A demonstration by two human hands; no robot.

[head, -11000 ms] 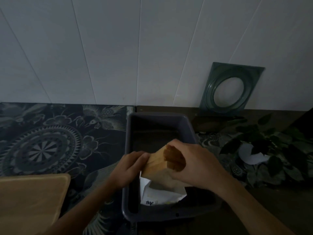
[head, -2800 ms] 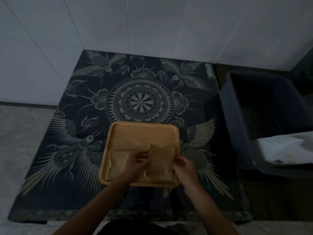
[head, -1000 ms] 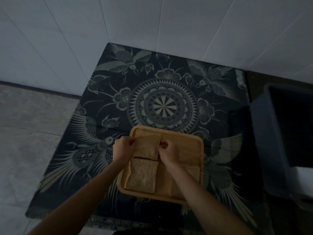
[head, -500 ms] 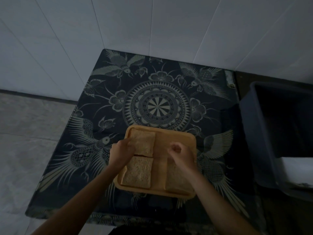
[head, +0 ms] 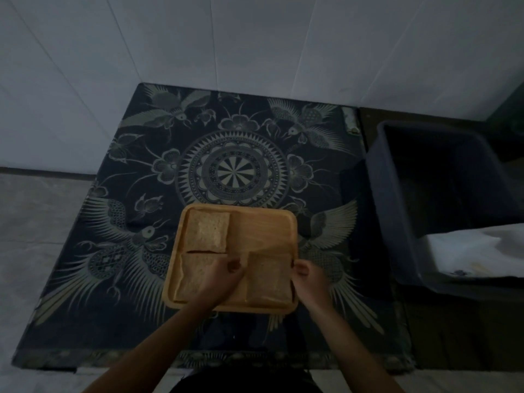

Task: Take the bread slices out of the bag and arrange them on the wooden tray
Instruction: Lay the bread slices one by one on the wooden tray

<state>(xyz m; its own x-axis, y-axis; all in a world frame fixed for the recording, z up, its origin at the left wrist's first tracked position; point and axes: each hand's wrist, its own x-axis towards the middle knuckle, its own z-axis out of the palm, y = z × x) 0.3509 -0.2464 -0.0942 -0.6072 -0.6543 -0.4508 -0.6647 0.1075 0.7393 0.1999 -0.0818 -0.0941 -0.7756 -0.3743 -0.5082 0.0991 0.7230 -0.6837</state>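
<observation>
Bread slices, pale brown and square, lie on the square wooden tray [head: 263, 231] atop the dark patterned cloth [head: 136, 251]: one at its far left corner [head: 209, 232], one near left [head: 192, 279], one near right [head: 269, 277]. The left hand [head: 222, 279] and right hand [head: 307, 279] pinch the near-right slice's opposite edges with curled fingers. A white bag [head: 476, 251] sits in the dark grey plastic tub [head: 397, 199] well to the right.

Half a second ago the left hand [head: 219, 279] was at the far-left bread slice [head: 209, 231]; it now sits at the near-right slice [head: 268, 276], opposite the right hand [head: 307, 279]. Both hands pinch that slice's far corners, where before only the right hand hovered over it.
</observation>
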